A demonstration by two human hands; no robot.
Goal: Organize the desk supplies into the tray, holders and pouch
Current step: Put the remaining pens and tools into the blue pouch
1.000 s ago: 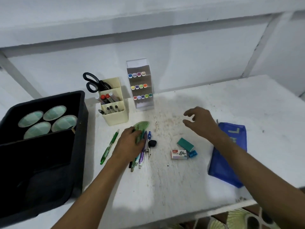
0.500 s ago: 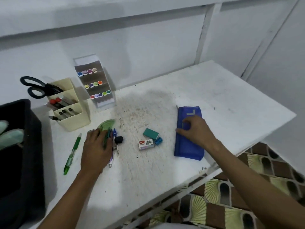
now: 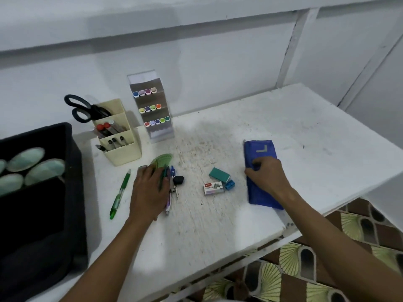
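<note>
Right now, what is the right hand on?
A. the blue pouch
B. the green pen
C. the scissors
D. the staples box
A: the right hand rests on the blue pouch, fingers curled at its left edge, while the staples box lies apart to its left, untouched.

A scuffed white worktop [image 3: 218,225] stands against a pale panelled wall [image 3: 218,62]. Below its front edge shows a floor [image 3: 359,236] tiled in brown and green fan patterns.
</note>
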